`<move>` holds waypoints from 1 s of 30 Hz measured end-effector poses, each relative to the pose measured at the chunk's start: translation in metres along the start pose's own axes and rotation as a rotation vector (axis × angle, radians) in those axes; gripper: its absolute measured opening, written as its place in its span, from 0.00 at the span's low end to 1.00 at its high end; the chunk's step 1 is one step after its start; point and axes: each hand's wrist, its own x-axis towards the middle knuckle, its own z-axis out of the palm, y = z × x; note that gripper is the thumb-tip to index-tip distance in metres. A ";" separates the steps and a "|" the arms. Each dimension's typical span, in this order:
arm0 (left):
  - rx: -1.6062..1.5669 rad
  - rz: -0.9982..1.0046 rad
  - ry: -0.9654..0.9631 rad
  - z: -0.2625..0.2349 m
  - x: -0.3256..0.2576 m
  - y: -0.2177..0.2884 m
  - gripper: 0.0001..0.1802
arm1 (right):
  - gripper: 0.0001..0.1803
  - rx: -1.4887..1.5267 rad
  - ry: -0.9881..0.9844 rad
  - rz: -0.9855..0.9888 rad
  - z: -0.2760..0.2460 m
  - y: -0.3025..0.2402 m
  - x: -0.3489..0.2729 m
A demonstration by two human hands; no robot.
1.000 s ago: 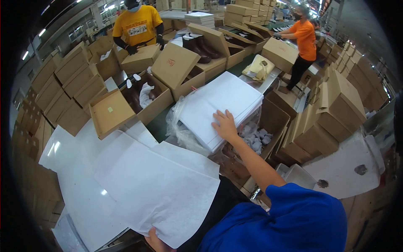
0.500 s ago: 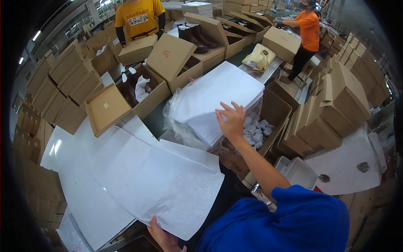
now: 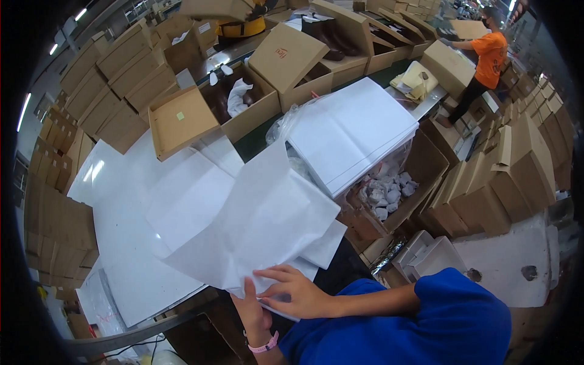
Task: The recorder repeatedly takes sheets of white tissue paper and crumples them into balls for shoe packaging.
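Observation:
Both hands are at the near edge of a thin white sheet of paper [image 3: 258,213], whose far part lifts and folds above the table. My left hand [image 3: 252,310], with a pink band at the wrist, grips that edge with the thumb up. Right beside it, my right hand [image 3: 295,293] has its bent fingers and thumb closed on the same edge; its fingertips are partly hidden. More white paper [image 3: 325,243] lies under the lifted sheet. Beyond stands a thick stack of white paper [image 3: 356,131] in clear plastic wrap.
The white table [image 3: 128,231] spreads to the left. An open shoe box [image 3: 249,125] with brown boots and its lid [image 3: 182,121] stand at the back. A carton [image 3: 435,158] holds crumpled paper balls [image 3: 389,191]. Box stacks rise on both sides. A person in orange [image 3: 490,61] works far right.
My right hand has come from the paper stack back to my left hand. The sheet has been lifted and bunched at its near edge. The view has shifted left.

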 end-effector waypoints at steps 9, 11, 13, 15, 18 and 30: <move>-0.014 -0.038 0.269 -0.024 0.001 0.017 0.29 | 0.64 -0.656 -0.387 -0.163 -0.015 -0.022 0.042; 0.064 -0.053 0.243 -0.024 0.002 0.017 0.28 | 0.64 -0.566 -0.346 -0.130 -0.004 -0.008 0.046; 0.190 0.005 0.258 -0.027 -0.002 0.020 0.29 | 0.60 -0.436 -0.386 -0.122 -0.008 0.002 0.057; 0.325 0.053 0.278 -0.029 -0.009 0.026 0.31 | 0.47 -0.250 -0.347 -0.109 -0.010 -0.001 0.061; 0.762 0.444 0.242 -0.049 -0.010 0.016 0.34 | 0.46 -0.068 -0.128 -0.305 0.012 0.021 0.061; 0.042 0.047 0.160 -0.081 -0.017 0.034 0.31 | 0.38 0.114 -0.457 -0.242 0.010 0.002 0.061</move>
